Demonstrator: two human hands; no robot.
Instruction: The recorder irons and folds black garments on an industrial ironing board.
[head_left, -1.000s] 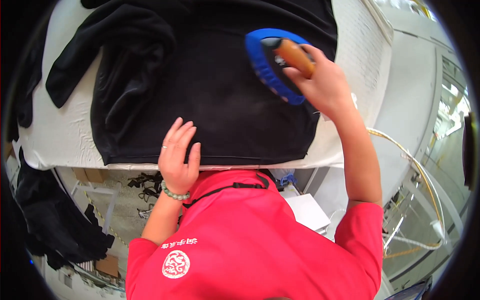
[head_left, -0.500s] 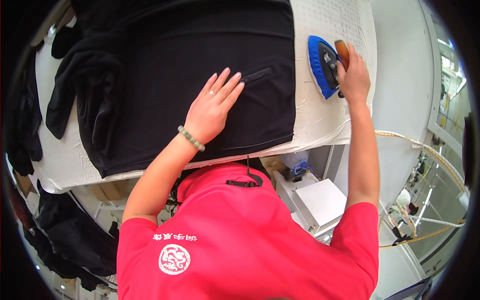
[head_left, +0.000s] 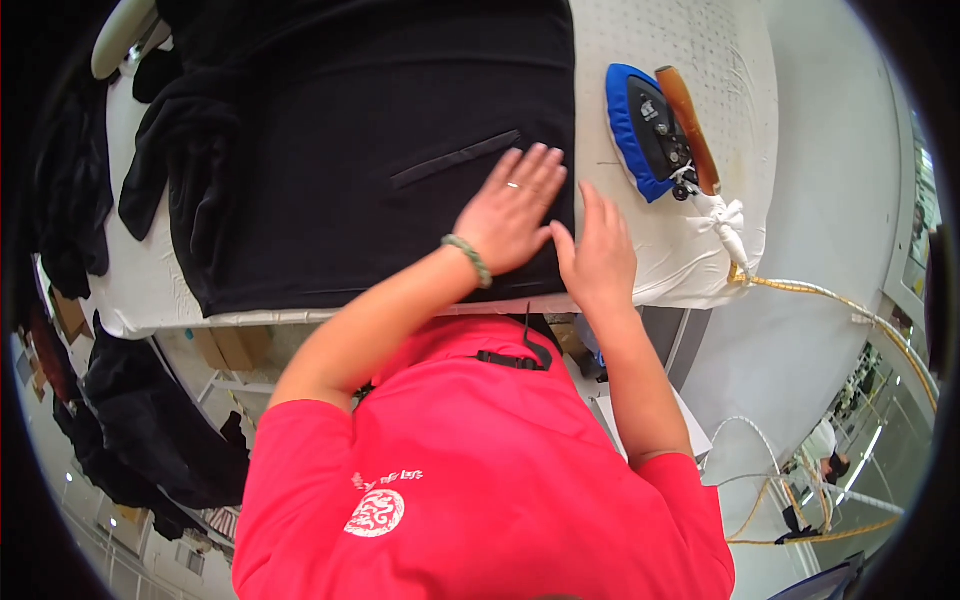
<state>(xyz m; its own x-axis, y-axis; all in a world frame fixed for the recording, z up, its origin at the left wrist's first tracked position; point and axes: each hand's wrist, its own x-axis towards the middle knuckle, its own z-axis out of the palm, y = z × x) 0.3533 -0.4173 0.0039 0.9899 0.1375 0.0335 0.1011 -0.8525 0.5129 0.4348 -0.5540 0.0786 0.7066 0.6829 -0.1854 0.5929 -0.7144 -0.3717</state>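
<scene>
A black garment point(head_left: 330, 230) is spread over the pale cloth-covered ironing table point(head_left: 690, 270), with a slanted welt pocket point(head_left: 450, 162) showing on it. My left hand point(head_left: 511, 205) lies flat on the garment near its right edge, fingers stretched out. Beside it, my right hand point(head_left: 600, 250) is at the garment's right edge with its fingers extended and nothing in it; the two thumbs are close together. An iron point(head_left: 660, 135) with a blue cover round its base and a brown handle rests on the table to the right, apart from both hands.
A white-wrapped cord and hose point(head_left: 800, 287) run from the iron off to the right. Bunched black fabric point(head_left: 190, 130) lies at the table's left. More dark garments point(head_left: 150, 420) hang at lower left. A cardboard box point(head_left: 235, 347) stands under the table.
My right hand has let go of the iron and moved left to the garment's edge. My left hand has slid right, uncovering the whole pocket. The iron now stands alone.
</scene>
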